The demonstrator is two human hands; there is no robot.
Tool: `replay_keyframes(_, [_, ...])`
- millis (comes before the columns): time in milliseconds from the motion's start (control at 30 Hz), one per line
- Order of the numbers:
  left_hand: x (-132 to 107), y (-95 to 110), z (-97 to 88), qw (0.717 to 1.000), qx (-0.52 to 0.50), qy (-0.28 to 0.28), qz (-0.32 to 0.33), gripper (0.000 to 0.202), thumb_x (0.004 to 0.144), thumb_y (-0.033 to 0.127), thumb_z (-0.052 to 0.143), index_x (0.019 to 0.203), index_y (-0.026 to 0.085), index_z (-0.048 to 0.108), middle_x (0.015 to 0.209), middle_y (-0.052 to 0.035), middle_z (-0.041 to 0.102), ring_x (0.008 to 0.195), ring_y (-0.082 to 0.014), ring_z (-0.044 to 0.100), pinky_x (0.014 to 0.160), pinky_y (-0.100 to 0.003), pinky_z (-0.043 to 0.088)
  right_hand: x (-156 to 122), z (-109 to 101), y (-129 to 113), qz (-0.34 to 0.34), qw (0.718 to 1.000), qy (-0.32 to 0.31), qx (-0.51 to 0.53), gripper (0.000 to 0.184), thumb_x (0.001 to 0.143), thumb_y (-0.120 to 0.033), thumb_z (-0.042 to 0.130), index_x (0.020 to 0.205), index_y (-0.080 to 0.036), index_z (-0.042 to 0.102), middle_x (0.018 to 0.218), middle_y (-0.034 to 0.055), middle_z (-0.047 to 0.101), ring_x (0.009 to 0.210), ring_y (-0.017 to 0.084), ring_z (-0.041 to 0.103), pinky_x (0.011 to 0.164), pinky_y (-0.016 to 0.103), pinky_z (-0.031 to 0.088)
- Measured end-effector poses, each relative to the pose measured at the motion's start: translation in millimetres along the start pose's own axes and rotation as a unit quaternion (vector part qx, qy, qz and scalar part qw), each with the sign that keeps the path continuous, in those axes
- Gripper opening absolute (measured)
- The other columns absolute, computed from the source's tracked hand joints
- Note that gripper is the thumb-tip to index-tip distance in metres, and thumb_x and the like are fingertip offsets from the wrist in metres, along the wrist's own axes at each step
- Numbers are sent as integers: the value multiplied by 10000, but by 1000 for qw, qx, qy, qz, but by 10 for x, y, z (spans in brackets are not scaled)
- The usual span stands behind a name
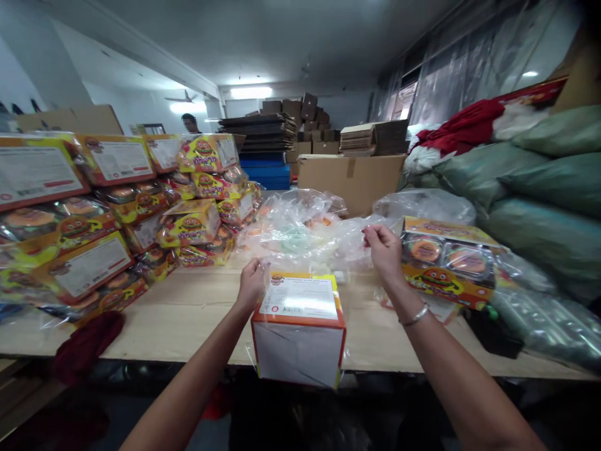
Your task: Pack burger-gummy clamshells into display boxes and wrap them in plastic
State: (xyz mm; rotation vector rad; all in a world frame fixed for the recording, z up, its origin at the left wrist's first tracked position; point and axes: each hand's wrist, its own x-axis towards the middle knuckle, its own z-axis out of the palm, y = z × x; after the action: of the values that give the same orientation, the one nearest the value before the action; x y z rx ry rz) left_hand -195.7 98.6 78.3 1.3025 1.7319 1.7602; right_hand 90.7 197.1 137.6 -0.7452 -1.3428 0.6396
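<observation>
A toy box (299,329) with an orange edge and a white label on top sits at the near edge of the wooden table (188,313), partly inside clear plastic wrap. My left hand (252,283) is closed on the plastic at the box's far left corner. My right hand (384,249) is raised behind the box and pinches a thin clear plastic bag (328,241) that stretches toward the heap of bags behind it. A bracelet is on my right wrist.
Wrapped colourful burger-toy boxes (117,213) are stacked high on the left. One more such box (446,263) lies at the right, beside green sacks (539,207). A cardboard carton (352,178) and piles of flat cardboard stand behind. A dark red cloth (87,344) hangs off the table's left edge. A person stands far back.
</observation>
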Motion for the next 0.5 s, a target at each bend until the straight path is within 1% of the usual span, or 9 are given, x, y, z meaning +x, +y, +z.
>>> replay_keyframes(67, [44,57,21,998,-57,10,-16,447,733,621,547,675,179,568,662,-54,637,635,-184,594,628,-302,470,87,-5,-54,-14,1000,-2,4,249,815,-415,613,735,-179,619,582,-43,511,552,99,464,540,227,380])
replay_keyframes(167, [142,250,23,993,-112,31,-10,499,710,672,575,662,176,577,680,-70,666,661,-185,617,669,-303,477,230,-2,-186,-65,997,16,24,243,816,-402,623,727,-176,619,594,-43,517,551,89,450,541,220,374])
replay_keyframes(200, [174,323,16,992,-125,36,-4,501,707,674,587,670,174,589,687,-73,676,675,-187,627,688,-304,478,268,4,-230,-83,996,11,25,242,820,-397,622,724,-175,620,597,-42,518,552,88,448,542,219,373])
replay_keyframes(267, [223,442,-4,988,-148,37,6,491,699,661,622,690,170,605,695,-78,696,695,-195,650,721,-310,482,321,15,-282,-104,994,-31,10,237,822,-386,620,724,-171,630,595,-39,520,553,88,450,541,218,367])
replay_keyframes(300, [239,480,-15,987,-159,36,7,486,689,653,643,694,168,606,692,-80,702,697,-202,660,728,-315,484,338,15,-282,-103,993,-50,0,234,817,-384,624,726,-168,636,592,-38,521,553,88,452,539,218,364])
replay_keyframes(333, [250,502,-27,985,-171,37,5,487,675,651,659,699,168,603,683,-81,707,695,-211,671,728,-321,487,352,9,-261,-92,994,-52,-4,237,807,-386,631,723,-165,637,587,-39,519,548,87,450,535,219,362])
replay_keyframes(367, [258,509,-38,982,-184,39,1,494,663,656,667,706,168,598,676,-81,710,696,-219,681,725,-326,490,365,-5,-218,-75,997,-33,-2,244,796,-394,635,718,-162,634,584,-40,515,542,86,446,532,219,362])
replay_keyframes(467, [289,480,-63,974,-223,39,-13,515,630,657,692,733,161,597,678,-88,719,715,-235,703,727,-330,497,416,-75,5,-26,998,55,7,270,778,-424,629,724,-159,624,589,-40,514,537,89,447,529,222,373])
replay_keyframes(500, [304,470,-67,972,-233,36,-17,512,618,640,711,746,156,604,682,-91,721,718,-235,707,723,-325,497,438,-100,90,-17,998,59,-2,278,779,-430,626,726,-158,624,591,-37,516,538,92,449,528,225,374])
